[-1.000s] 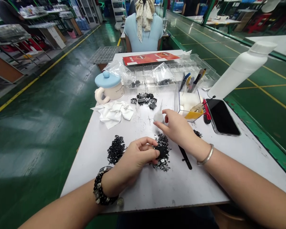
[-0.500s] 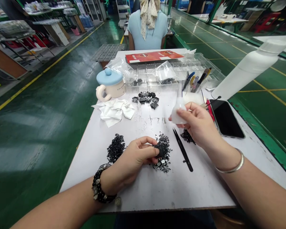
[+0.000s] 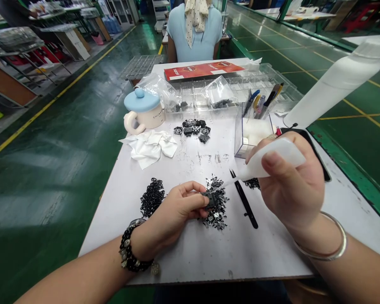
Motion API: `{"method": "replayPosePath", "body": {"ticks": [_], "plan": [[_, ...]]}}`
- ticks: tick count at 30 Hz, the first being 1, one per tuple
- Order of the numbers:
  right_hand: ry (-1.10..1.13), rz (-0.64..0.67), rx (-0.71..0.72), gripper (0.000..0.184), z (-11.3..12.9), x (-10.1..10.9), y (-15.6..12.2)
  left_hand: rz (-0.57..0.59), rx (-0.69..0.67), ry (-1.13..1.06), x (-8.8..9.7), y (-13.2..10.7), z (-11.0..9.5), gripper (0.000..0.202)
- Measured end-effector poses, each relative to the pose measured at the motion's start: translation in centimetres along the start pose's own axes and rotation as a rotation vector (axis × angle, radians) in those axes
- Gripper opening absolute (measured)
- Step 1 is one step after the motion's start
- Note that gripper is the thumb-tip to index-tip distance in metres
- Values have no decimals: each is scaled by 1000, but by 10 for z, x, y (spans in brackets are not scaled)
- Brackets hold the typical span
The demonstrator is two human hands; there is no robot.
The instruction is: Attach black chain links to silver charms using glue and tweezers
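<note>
The left hand, low in the centre of the frame, pinches a small black part between thumb and fingertips, closed firmly on its left edge so that its right side is exposed. The part looks light, rigid and easy to drop, so a pinch by the edges seems the soundest hold. The right hand, at right of centre, wraps around a soft white squeeze bottle, thumb pressed on its belly. Its thin nozzle reaches down-left to the part. The bottle probably yields under light pressure and is best held mid-body.

Under the part lies a pile of silvery-black pieces, with black tweezers just to the right and a heap of black parts to the left. The white table is smooth and scuffed. Further up are a white cloth, a blue-lidded mug and a clear compartment tray. A person in a light blue top sits beyond, on a glossy green factory floor.
</note>
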State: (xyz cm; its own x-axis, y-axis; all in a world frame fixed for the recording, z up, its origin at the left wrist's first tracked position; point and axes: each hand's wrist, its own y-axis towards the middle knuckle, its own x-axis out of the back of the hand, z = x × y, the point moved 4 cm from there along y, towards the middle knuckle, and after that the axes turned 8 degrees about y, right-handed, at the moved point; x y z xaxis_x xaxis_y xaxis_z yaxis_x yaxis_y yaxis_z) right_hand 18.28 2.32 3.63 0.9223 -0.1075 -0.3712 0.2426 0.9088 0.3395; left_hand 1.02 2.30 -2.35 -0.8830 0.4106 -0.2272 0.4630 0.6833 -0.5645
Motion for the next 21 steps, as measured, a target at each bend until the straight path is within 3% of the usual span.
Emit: {"method": "replayPosePath", "body": {"ticks": [8,21], "plan": [[-163,44,48,23,-3,-1,-6,-8,11,22,-1,0,1,20],[-174,80,62,22,-5,-3,-7,0,8,20,-1,-1,0,19]]}}
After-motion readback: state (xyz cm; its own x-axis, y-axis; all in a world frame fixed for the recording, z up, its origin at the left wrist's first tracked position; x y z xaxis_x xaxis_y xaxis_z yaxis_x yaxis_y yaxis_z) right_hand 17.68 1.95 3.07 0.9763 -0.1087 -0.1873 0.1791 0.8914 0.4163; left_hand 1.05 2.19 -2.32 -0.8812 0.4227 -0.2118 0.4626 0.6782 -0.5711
